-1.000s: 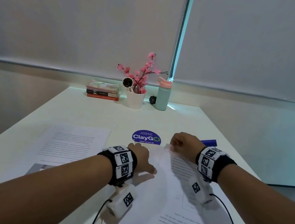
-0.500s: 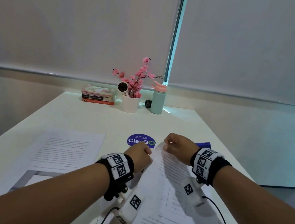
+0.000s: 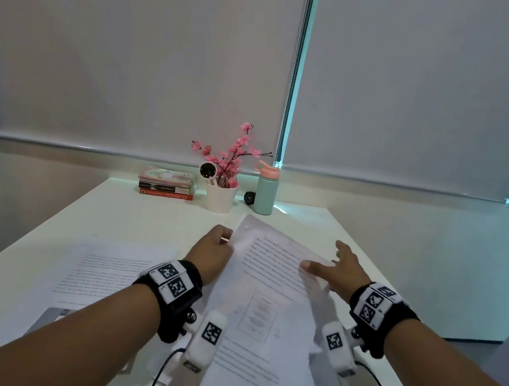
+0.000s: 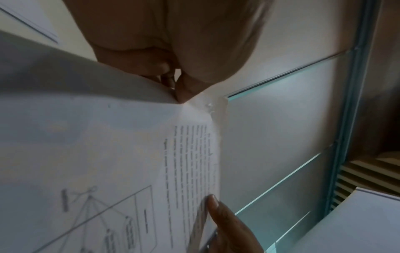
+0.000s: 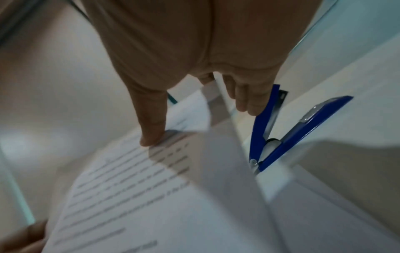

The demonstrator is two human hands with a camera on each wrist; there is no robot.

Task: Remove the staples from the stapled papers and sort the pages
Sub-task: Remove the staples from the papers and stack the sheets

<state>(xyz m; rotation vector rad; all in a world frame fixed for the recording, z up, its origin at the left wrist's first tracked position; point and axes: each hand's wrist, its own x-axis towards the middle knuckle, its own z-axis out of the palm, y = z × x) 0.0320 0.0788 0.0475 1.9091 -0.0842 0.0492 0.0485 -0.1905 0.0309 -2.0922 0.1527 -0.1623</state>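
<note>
While the left hand (image 3: pixel 215 250) pinches the lifted printed page (image 3: pixel 263 292) by its left edge, the right hand (image 3: pixel 340 267) lies open-fingered on its right edge. Beyond both hands, a white cup (image 3: pixel 219 197) holds pink flowers (image 3: pixel 236 152); bare table (image 3: pixel 149 209) lies between.

The printed text on the lifted page (image 3: pixel 268 282) is blurring beyond reading in all three views. The page is covering the left hand's (image 3: pixel 211 253) fingertips and hiding the blue stapler (image 5: pixel 279 137) from the head view. The right hand's (image 3: pixel 339 269) thumb is smearing with motion. Both wrist views are cropping the palms at the top edge.
</note>
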